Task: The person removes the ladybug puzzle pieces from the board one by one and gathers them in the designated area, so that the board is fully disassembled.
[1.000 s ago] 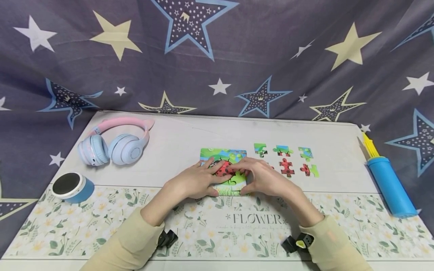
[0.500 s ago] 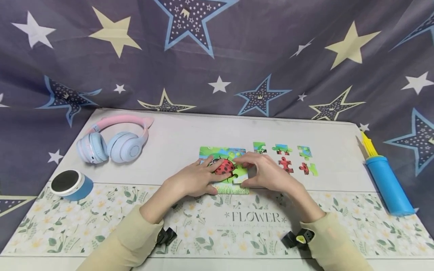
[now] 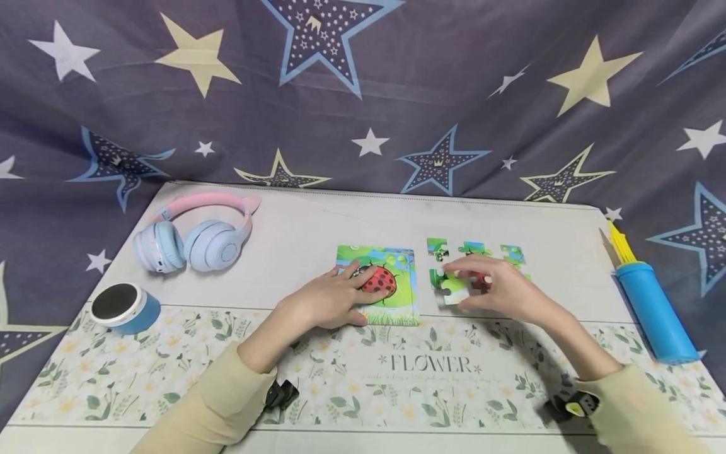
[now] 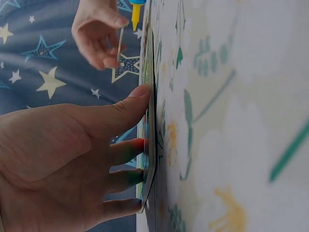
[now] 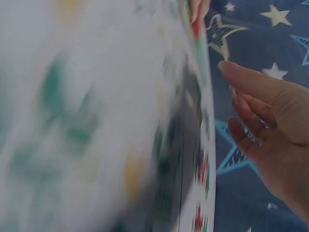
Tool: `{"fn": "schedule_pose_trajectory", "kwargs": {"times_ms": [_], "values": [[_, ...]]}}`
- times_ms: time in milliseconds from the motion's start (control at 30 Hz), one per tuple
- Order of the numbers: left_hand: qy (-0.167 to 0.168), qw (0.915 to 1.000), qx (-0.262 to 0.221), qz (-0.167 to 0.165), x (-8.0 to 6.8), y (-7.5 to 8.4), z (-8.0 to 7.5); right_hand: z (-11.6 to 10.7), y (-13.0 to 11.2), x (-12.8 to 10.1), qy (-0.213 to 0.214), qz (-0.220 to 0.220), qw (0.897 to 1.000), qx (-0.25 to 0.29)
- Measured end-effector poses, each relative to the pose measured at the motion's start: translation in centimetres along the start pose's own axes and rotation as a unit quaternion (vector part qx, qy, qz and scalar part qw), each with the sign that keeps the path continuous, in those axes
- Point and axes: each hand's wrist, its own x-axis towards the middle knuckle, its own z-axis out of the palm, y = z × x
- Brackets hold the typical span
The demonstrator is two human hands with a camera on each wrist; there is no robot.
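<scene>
Ladybird puzzle board (image 3: 391,296) lies flat on the table mat (image 3: 340,378), at the line where the plain band meets the flowered band. Left hand (image 3: 331,301) rests on the board's left part, fingers straight and pressed flat on the picture; in the left wrist view the fingertips (image 4: 140,145) sit on the board's face and the thumb lies along its edge.

Just right of the board, apart from it, the right hand (image 3: 499,291) pinches a loose puzzle piece (image 3: 450,285), green and white, between thumb and forefingers; piece sits low over the mat, contact with the mat not discernible. Right wrist view is blurred; grip not readable there.

Further loose pieces (image 3: 473,249) lie in a row behind the right hand, partly hidden by it.

Far left: pink and blue headphones (image 3: 193,236), and nearer, a round blue speaker (image 3: 123,308). Far right edge: blue pump (image 3: 652,309) with yellow tip. Star-patterned cloth (image 3: 363,94) hangs behind the table.
</scene>
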Motion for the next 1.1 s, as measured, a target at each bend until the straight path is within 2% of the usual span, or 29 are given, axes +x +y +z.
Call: {"fn": "schedule_pose_trajectory", "kwargs": {"times_ms": [133, 367, 500, 767, 1100], "values": [[0.002, 1.0000, -0.005, 0.000, -0.1, 0.0, -0.1, -1.4, 1.4, -2.3, 0.012, 0.001, 1.000, -0.007], [0.001, 1.0000, -0.009, -0.003, 0.1, -0.1, 0.0, -3.4, 2.9, -6.3, 0.031, 0.035, 0.998, -0.037], [0.000, 1.0000, -0.009, -0.002, 0.1, 0.0, 0.0, -4.1, 3.6, -7.9, 0.027, 0.062, 0.997, -0.034], [-0.001, 0.9999, -0.011, -0.004, 0.1, 0.0, -0.1, -4.3, 4.4, -9.6, 0.020, 0.103, 0.994, -0.035], [0.000, 1.0000, -0.010, -0.001, 0.1, -0.1, -0.2, -3.9, 5.4, -10.3, 0.004, 0.131, 0.991, -0.013]]}}
